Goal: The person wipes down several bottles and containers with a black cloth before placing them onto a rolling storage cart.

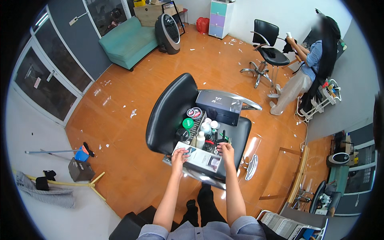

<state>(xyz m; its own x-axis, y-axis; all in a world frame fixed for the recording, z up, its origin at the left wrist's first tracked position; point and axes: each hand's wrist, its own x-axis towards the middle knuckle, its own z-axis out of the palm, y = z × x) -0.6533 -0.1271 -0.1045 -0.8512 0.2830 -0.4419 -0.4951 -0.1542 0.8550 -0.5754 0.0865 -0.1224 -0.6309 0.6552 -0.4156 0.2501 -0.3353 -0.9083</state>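
A black salon chair [171, 120] stands before me with its seat full of items. My left hand [180, 157] rests on the left end of a white printed box [198, 157] near the chair's armrest. My right hand [225, 150] is at the box's right end, by small dark items; whether its fingers pinch one I cannot tell. Behind the box are a white bottle [200, 139], a green-lidded jar [188, 123], a black-lidded jar [182, 134], round tins [196, 113] and pale-capped bottles [206, 128]. A large dark box [219, 106] lies at the far armrest.
Another person [312, 63] stands at the right near a second black chair [267, 36] and a white trolley [325, 96]. A green sofa [132, 42] and an air cooler [168, 34] stand at the back. Paper scraps litter the tiled floor.
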